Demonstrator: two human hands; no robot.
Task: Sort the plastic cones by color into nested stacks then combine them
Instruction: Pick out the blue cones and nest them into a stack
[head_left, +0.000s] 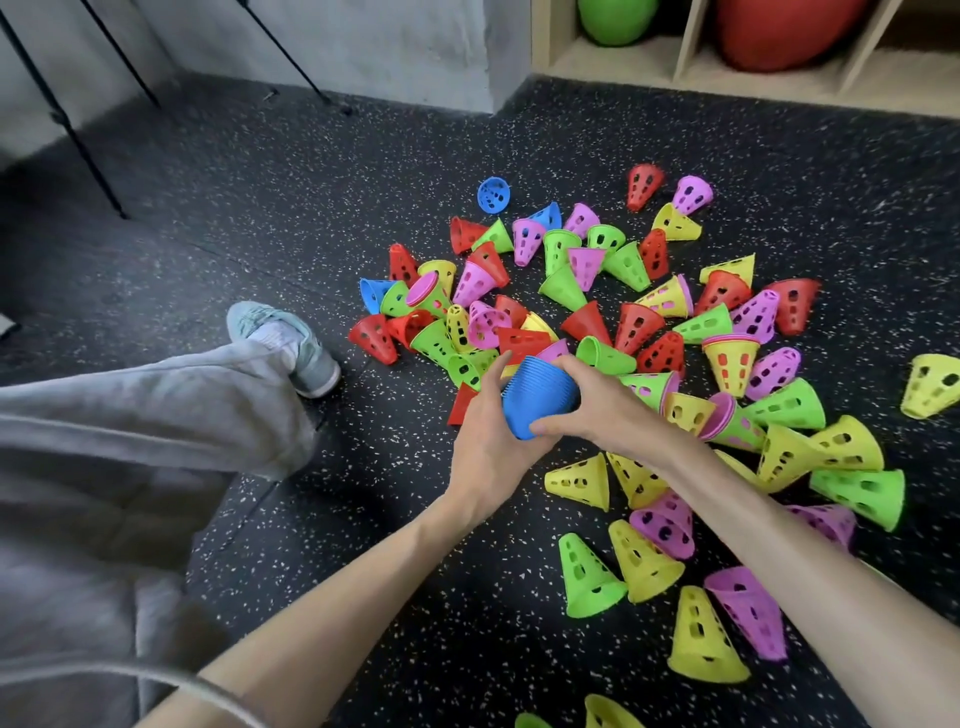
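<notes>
Both hands hold a nested stack of blue perforated plastic cones (537, 397) just above the speckled black rubber floor (322, 218), at the near edge of a scattered pile of loose plastic cones (587, 291) in red, green, yellow, pink and blue. The left hand (485, 441) cups the stack from below and on its left side, fingers curled round the wide end and the thumb lying along the side. The right hand (592, 405) grips it from the right, thumb pressed across the near rim and fingers wrapped over the top of the stack, so both hands are closed on the same stack. The ridged rims of the nested cones show as fine lines between the two hands.

A single blue cone (493, 195) lies apart at the far left edge of the pile, its open mouth facing the camera. Another blue cone (374, 293) lies on its side at the left fringe, touching a green one. A yellow cone (932, 384) lies well apart to the right. Nearer the person, several yellow, green and pink cones lie under and beside the right forearm.

To the left, a bent leg in grey trousers (130, 415) ends in a pale teal sneaker (291, 343) resting on the floor. Beyond the pile stands a light wooden shelf (696, 57) holding a green ball (618, 18) and a red ball (779, 31)
</notes>
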